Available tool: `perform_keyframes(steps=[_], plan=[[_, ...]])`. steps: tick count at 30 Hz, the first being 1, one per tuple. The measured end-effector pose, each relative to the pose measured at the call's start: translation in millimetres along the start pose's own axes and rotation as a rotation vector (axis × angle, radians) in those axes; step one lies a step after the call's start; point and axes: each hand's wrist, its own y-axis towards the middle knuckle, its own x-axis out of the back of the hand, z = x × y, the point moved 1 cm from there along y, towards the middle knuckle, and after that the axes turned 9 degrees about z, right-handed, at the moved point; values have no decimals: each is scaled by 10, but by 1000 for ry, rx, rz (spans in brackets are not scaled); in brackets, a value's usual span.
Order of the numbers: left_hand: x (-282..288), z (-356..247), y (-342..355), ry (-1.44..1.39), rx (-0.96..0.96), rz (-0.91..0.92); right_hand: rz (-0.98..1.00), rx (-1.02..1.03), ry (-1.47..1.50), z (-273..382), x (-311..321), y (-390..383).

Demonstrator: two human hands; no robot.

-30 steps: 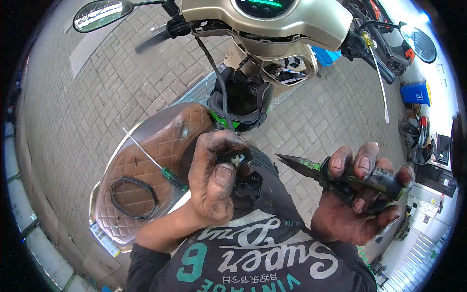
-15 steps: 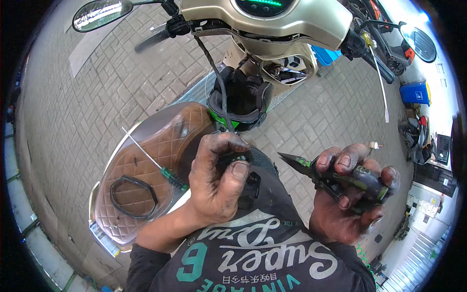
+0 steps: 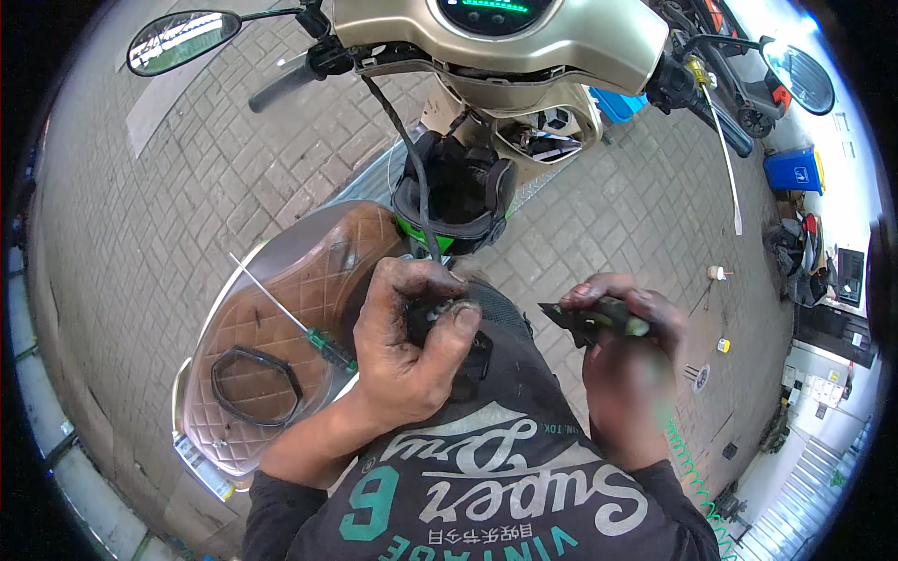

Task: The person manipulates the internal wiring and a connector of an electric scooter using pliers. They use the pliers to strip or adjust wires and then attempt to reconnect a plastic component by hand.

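Observation:
My left hand (image 3: 407, 346) is closed around a small black part (image 3: 430, 316), apparently a connector, beside the end of a dark sleeved cable (image 3: 421, 187) that hangs from the scooter's handlebar cover (image 3: 496, 51). My right hand (image 3: 631, 337), blurred at the palm, grips dark green-and-black pointed pliers (image 3: 599, 320), their tips toward my left hand but apart from it. A black-and-green helmet (image 3: 454, 201) sits just beyond my hands. To my left, a green-handled screwdriver (image 3: 332, 346) and a black ring-shaped part (image 3: 257, 383) lie on the brown quilted seat (image 3: 243, 318).
Both mirrors (image 3: 182, 42) stick out from the handlebars. A second long screwdriver (image 3: 725, 159) hangs at the right grip. Farther right are a blue bin (image 3: 795, 170), tools along the white wall, small items on the paving (image 3: 552, 243), and a coiled green hose (image 3: 687, 458).
My right hand has moved left and turned, bringing the pliers more end-on and their handles closer in. My left thumb has shifted up and right over the black part. The view has shifted slightly.

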Motion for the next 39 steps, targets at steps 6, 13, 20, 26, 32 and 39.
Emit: perform_keyframes(steps=[6,13,20,26,32,39], plan=[[18,8,30,-113,-5,13,-177,-425,-128,-381,7,-80],[7,16,91,-319,-116,9,-223,-692,-468,-1096,344,-452],[24,54,168,-55,-69,-157,-181,-701,-448,-894,284,-223],[108,209,205,338,-343,-179,-158,-509,-239,-446,25,305],[92,404,-62,-69,13,-315,240,-26,-270,-185,-533,1143],[97,707,-316,126,-342,-673,1473,328,-353,-434,-2517,1202]])
